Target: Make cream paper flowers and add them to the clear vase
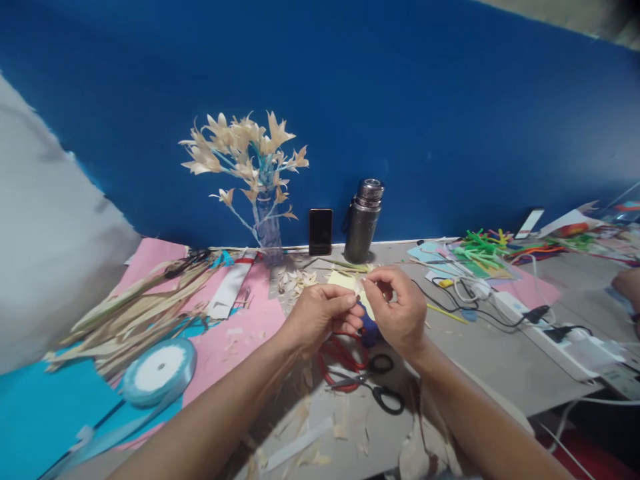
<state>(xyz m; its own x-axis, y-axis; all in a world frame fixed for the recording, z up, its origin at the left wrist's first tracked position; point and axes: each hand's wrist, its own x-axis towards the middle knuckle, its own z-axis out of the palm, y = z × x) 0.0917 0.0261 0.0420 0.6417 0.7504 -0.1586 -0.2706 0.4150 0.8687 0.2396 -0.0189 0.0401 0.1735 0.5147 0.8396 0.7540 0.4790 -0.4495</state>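
Note:
My left hand [323, 315] and my right hand [397, 308] are held close together above the table, each in a pinch. A small pale bit shows near the fingertips, too small to name. Yellow paper [344, 280] and a dark blue object [369, 330], partly hidden, lie just beneath the hands. Nearer to me are black-handled scissors [383, 383], resting beside red-handled scissors or a similar red looped tool [330, 363]. Pale scraps [297, 280] and a white strip [300, 443] are scattered about.
A clear vase [270, 230] with husk-like flowers [245, 150], a phone [321, 232] and a metal flask [364, 220] stand by the blue wall. On the left are dried husks [135, 307] and a ribbon roll [160, 370]; on the right, a power strip [545, 333] and another person's hand [627, 288].

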